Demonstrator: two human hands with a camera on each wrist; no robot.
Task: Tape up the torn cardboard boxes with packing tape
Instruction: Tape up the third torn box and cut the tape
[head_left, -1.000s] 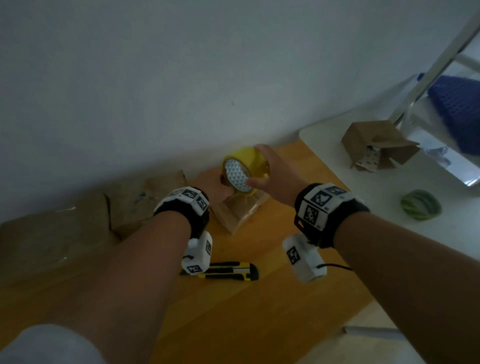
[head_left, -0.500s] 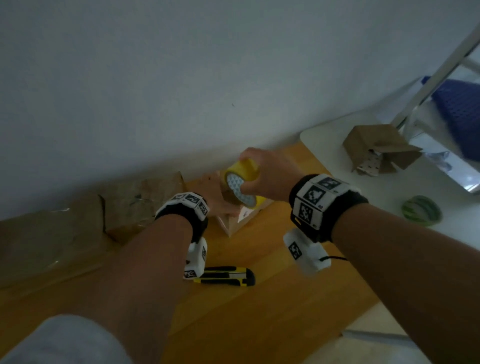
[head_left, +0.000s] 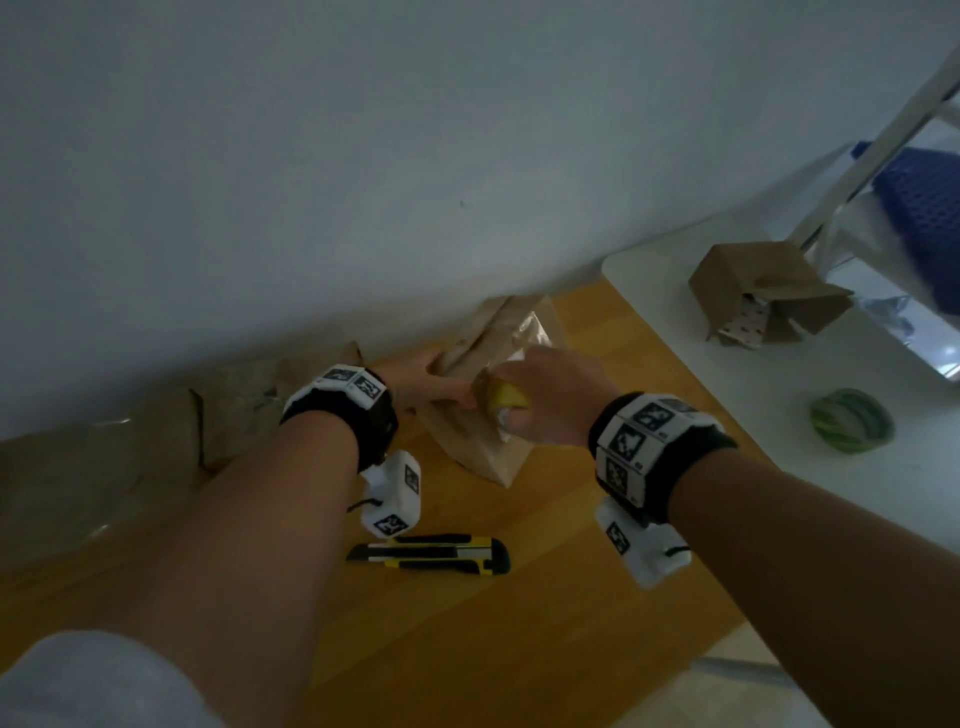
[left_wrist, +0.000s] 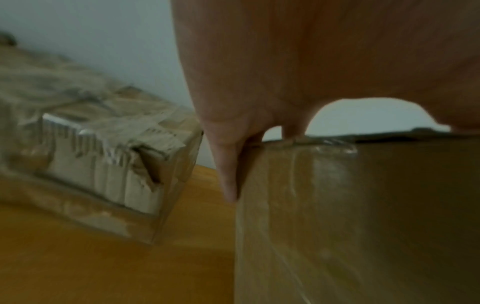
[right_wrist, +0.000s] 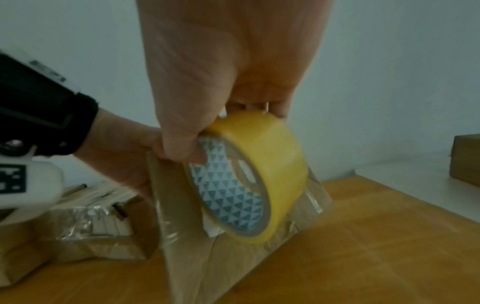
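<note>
Taping a small cardboard box (head_left: 483, 415) on the wooden surface (head_left: 467, 623).

Right hand (head_left: 550, 400) fingers (right_wrist: 182, 131) curl round the yellow packing tape roll (right_wrist: 262, 170), held against the box's top; left hand (head_left: 415, 382) grips the box's far-left edge, fingers (left_wrist: 226, 164) hooked over it. Near them lies a yellow utility knife (head_left: 431, 556); crumpled taped boxes (left_wrist: 103, 160) sit left, another open box (head_left: 763, 296) far right.

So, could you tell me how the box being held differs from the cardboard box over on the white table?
The held box stands on the wooden table, gripped by the left hand, with the right hand holding the yellow tape roll against it; the other box lies untouched on the white table. The held box shows glossy tape; the other's flaps hang open. Both are brown cardboard.
</note>
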